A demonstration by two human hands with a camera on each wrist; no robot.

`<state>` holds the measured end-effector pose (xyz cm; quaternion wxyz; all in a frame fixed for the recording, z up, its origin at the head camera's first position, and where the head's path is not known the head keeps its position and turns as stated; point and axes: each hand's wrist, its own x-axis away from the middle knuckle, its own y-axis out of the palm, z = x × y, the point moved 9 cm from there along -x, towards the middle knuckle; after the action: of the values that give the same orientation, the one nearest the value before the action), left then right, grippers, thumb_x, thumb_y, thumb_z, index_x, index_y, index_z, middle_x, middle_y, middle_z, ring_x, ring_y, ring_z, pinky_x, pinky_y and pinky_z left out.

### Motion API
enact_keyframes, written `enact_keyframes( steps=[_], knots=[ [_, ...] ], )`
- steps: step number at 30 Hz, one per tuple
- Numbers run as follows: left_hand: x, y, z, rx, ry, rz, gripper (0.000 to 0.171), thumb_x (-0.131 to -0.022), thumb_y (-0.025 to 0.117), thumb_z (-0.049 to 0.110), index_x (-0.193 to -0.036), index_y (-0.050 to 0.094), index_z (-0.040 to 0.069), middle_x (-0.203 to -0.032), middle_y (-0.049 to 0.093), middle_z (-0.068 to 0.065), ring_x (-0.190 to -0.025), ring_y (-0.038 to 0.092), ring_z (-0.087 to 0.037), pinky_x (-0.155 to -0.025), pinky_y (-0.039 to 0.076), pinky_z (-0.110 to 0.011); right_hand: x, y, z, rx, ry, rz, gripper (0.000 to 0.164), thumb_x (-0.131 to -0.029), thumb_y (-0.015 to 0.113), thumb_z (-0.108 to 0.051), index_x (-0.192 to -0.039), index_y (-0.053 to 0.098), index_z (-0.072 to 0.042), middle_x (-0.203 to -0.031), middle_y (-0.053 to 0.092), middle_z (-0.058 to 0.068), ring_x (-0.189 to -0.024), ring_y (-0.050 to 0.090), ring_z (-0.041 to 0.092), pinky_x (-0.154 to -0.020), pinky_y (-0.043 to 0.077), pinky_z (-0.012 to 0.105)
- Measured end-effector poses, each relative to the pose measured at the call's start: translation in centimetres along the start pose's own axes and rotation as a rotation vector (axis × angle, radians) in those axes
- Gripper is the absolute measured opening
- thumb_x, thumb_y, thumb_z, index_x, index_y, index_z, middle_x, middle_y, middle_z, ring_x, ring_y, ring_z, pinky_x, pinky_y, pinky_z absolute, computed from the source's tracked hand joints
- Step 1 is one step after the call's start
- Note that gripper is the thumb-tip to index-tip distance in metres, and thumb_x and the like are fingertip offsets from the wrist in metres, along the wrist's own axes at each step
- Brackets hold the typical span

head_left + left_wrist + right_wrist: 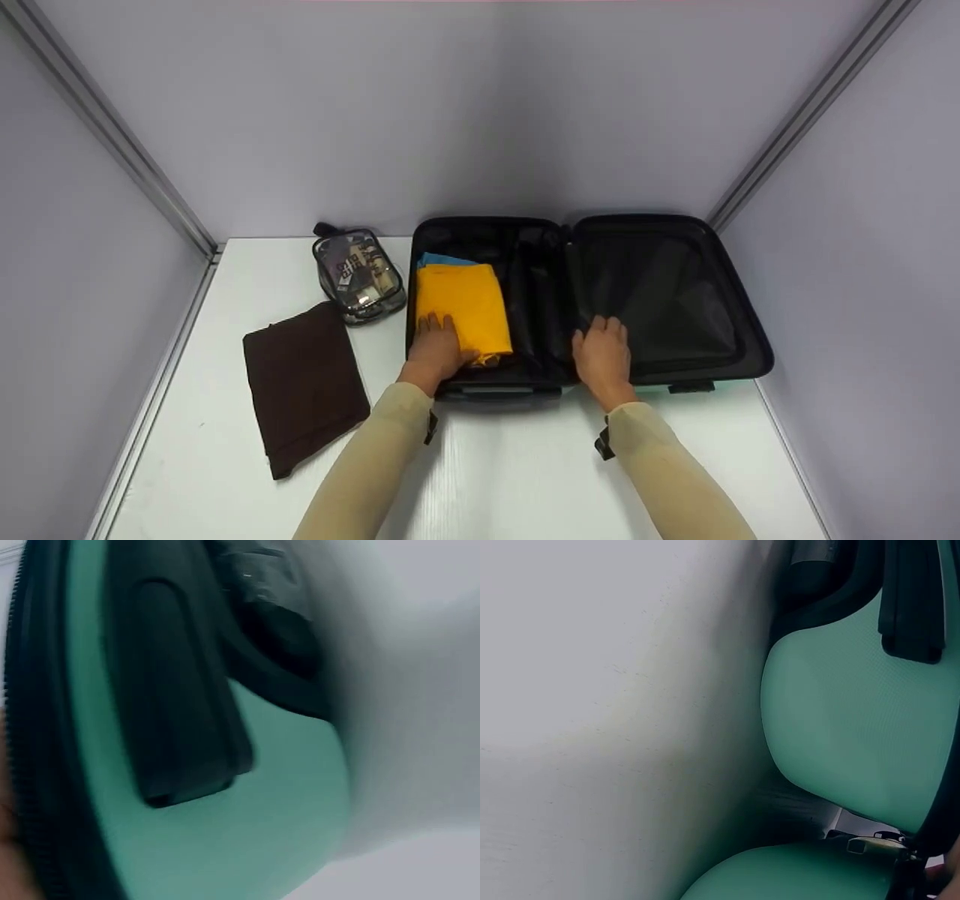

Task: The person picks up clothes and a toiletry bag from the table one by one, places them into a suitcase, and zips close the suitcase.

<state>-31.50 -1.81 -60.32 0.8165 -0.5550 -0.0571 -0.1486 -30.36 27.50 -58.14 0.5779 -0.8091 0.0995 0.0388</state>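
Note:
An open suitcase lies on the white table, black inside, with a green shell in the wrist views. In its left half a folded yellow cloth lies over a blue cloth. My left hand rests on the yellow cloth's lower left corner with fingers extended. My right hand touches the right half's inner near edge, close to the hinge side; its fingers point away from me. Only slivers of the hands show in the wrist views.
Left of the suitcase, a clear zip pouch with small items stands behind a folded dark brown cloth. Grey walls enclose the table at the back and sides. A black handle sits on the suitcase's side.

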Motion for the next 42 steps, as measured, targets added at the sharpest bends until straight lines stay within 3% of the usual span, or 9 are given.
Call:
enact_keyframes(
  steps=[5, 9, 15, 20, 27, 35, 42],
  knots=[
    [0.6, -1.1, 0.2, -0.016, 0.022, 0.038, 0.074, -0.103, 0.068, 0.043, -0.148, 0.048, -0.013, -0.149, 0.048, -0.039, -0.138, 0.049, -0.052, -0.117, 0.043, -0.056, 0.0, 0.1, 0.0, 0.010, -0.007, -0.002, 0.048, -0.108, 0.058, -0.028, -0.132, 0.055, 0.013, -0.121, 0.055, 0.031, -0.114, 0.054, 0.046, -0.093, 0.053, 0.058],
    [0.9, -2.8, -0.1, 0.055, 0.040, 0.153, 0.046, -0.106, 0.065, 0.027, -0.135, 0.064, -0.008, -0.128, 0.066, -0.030, -0.113, 0.068, -0.045, -0.099, 0.056, -0.054, 0.1, -0.2, -0.1, 0.011, -0.029, 0.018, 0.047, -0.108, 0.059, -0.027, -0.131, 0.056, 0.014, -0.119, 0.056, 0.031, -0.110, 0.055, 0.046, -0.090, 0.053, 0.058],
    [1.6, -5.8, -2.4, 0.257, 0.018, 0.353, 0.025, -0.105, 0.065, 0.018, -0.122, 0.075, 0.002, -0.117, 0.076, -0.018, -0.104, 0.073, -0.036, -0.091, 0.059, -0.050, 0.2, -0.7, -0.4, 0.013, -0.056, 0.060, 0.045, -0.106, 0.062, -0.024, -0.127, 0.058, 0.015, -0.116, 0.058, 0.033, -0.110, 0.057, 0.049, -0.090, 0.054, 0.059],
    [3.3, -7.8, -4.6, 0.319, -0.006, 0.454, 0.017, -0.104, 0.066, 0.017, -0.109, 0.076, 0.005, -0.101, 0.077, -0.014, -0.087, 0.073, -0.033, -0.080, 0.059, -0.048, 0.2, -0.8, -0.5, 0.022, -0.055, 0.074, 0.045, -0.106, 0.062, -0.024, -0.127, 0.059, 0.015, -0.116, 0.059, 0.032, -0.109, 0.058, 0.047, -0.089, 0.054, 0.058],
    [5.5, -9.0, -9.4, 0.358, -0.112, 0.503, 0.019, -0.104, 0.061, 0.023, -0.099, 0.074, 0.010, -0.092, 0.073, -0.010, -0.082, 0.067, -0.032, -0.076, 0.053, -0.050, 0.2, -0.7, -0.3, 0.006, -0.045, 0.066, 0.045, -0.106, 0.063, -0.025, -0.129, 0.058, 0.015, -0.118, 0.058, 0.031, -0.109, 0.057, 0.046, -0.091, 0.053, 0.058],
    [8.5, -10.0, -15.9, 0.363, -0.300, 0.525, 0.031, -0.107, 0.055, 0.033, -0.108, 0.075, 0.009, -0.110, 0.076, -0.019, -0.102, 0.071, -0.049, -0.085, 0.052, -0.063, 0.1, -0.4, -0.1, -0.004, -0.031, 0.034, 0.047, -0.107, 0.060, -0.027, -0.131, 0.056, 0.014, -0.120, 0.057, 0.030, -0.111, 0.056, 0.045, -0.093, 0.053, 0.058],
    [11.9, -10.4, -21.2, 0.366, -0.373, 0.549, 0.030, -0.105, 0.058, 0.029, -0.111, 0.074, 0.003, -0.111, 0.075, -0.023, -0.105, 0.068, -0.052, -0.085, 0.050, -0.064, 0.2, -0.4, -0.3, -0.007, -0.041, 0.041, 0.046, -0.107, 0.061, -0.026, -0.130, 0.057, 0.014, -0.119, 0.057, 0.031, -0.112, 0.056, 0.046, -0.092, 0.054, 0.058]
  ],
)
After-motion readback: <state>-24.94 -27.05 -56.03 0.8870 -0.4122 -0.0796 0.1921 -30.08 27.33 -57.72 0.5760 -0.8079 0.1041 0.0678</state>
